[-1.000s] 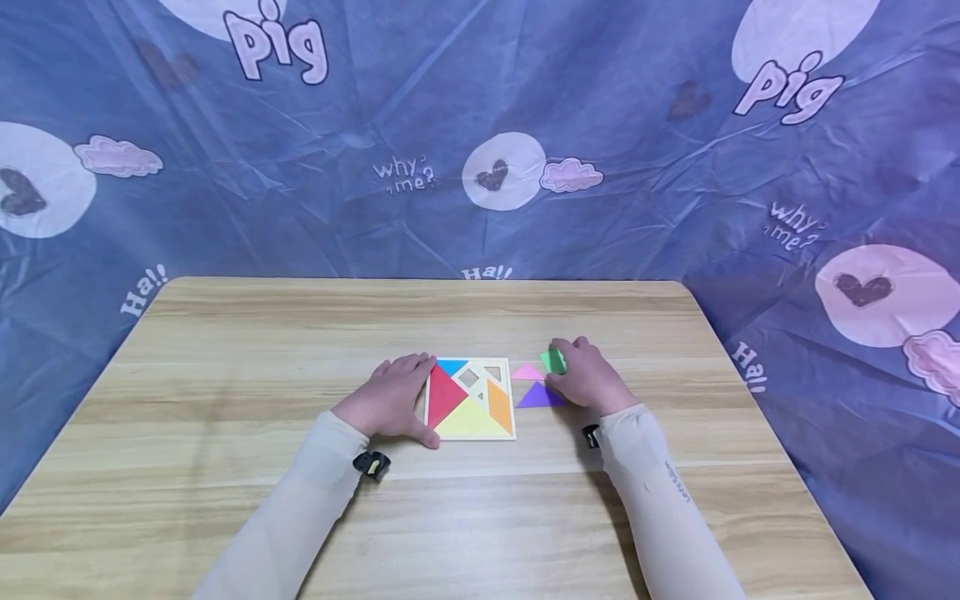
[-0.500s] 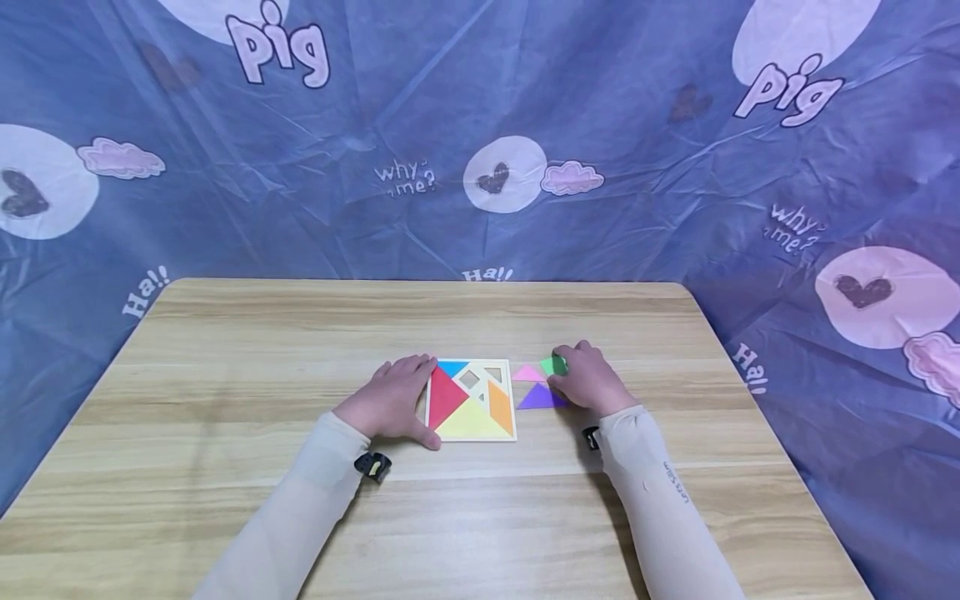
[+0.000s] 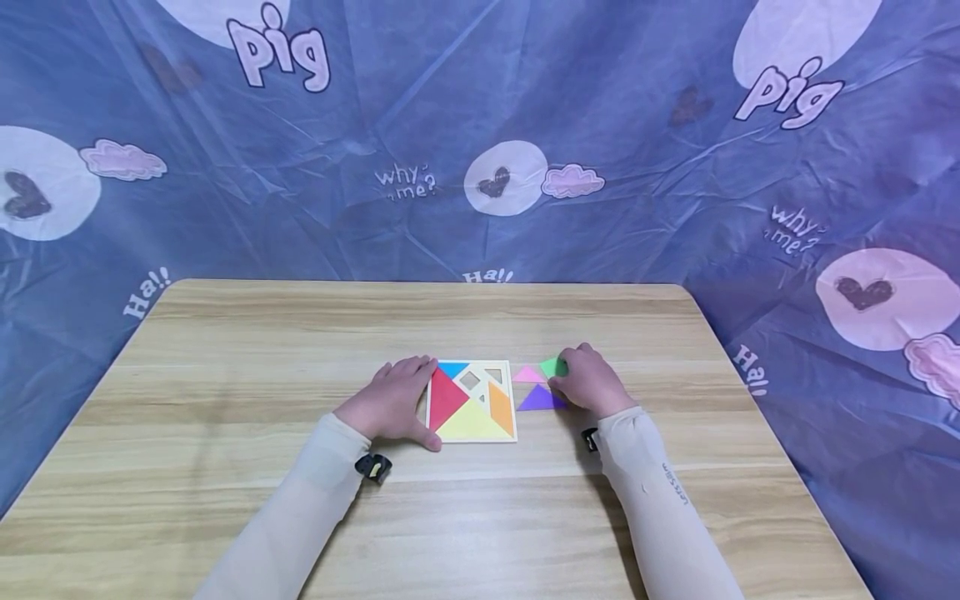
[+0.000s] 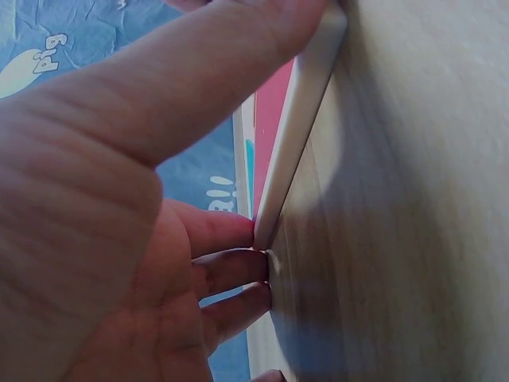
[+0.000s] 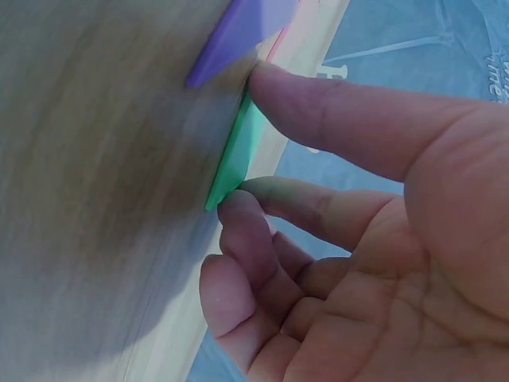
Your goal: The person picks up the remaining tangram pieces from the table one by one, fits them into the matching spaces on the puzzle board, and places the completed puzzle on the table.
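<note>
A square tangram tray (image 3: pixel 473 441) lies on the table, holding red, blue, yellow and orange pieces. Several cut-outs at its upper right show bare. My left hand (image 3: pixel 390 401) grips the tray's left edge, thumb at the near corner and index fingertip at the far corner, as the left wrist view shows. To the right of the tray, my right hand (image 3: pixel 592 382) pinches a green tangram piece (image 5: pixel 238 151) between thumb and index finger, the piece flat at the tabletop. Beside it lie a pink triangle (image 3: pixel 528 374) and a purple triangle (image 3: pixel 542 398), partly behind my thumb.
The light wood table (image 3: pixel 480 525) stretches to all sides of the tray. A blue patterned cloth (image 3: pixel 630 225) hangs behind it and along its right side. Each sleeve has a small black camera mount (image 3: pixel 373 467) at the wrist.
The green piece was tilted up in my right fingers and has come down flat beside the pink triangle. My left hand and the tray have stayed in place.
</note>
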The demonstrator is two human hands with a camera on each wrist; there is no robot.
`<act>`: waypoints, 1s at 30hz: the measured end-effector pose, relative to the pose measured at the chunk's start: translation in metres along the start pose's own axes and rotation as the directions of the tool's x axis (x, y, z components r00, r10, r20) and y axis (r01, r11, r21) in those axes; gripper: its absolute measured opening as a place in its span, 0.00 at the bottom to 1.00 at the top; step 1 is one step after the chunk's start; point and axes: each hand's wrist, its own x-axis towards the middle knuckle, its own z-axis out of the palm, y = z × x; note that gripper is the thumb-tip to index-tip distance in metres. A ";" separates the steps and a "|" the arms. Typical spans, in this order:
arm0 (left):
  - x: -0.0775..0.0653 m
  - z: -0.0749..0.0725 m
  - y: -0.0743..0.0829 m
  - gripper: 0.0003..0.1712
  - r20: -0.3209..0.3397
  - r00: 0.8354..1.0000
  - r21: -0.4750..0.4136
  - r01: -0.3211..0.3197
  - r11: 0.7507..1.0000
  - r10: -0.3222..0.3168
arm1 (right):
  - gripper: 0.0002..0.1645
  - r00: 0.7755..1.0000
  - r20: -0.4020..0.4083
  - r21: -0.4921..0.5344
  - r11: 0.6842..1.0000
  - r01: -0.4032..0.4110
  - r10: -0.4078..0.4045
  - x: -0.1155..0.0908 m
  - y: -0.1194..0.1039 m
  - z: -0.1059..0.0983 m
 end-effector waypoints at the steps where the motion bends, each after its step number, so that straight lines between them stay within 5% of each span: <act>1: 0.000 0.000 0.000 0.74 0.002 1.000 0.002 0.002 1.000 -0.002 | 0.25 1.000 0.000 0.002 1.000 0.001 -0.001 0.000 0.000 0.000; 30: 0.001 0.005 0.002 0.73 0.006 1.000 0.024 0.023 0.999 -0.024 | 0.31 1.000 -0.002 0.072 0.997 0.004 -0.004 -0.002 0.006 0.001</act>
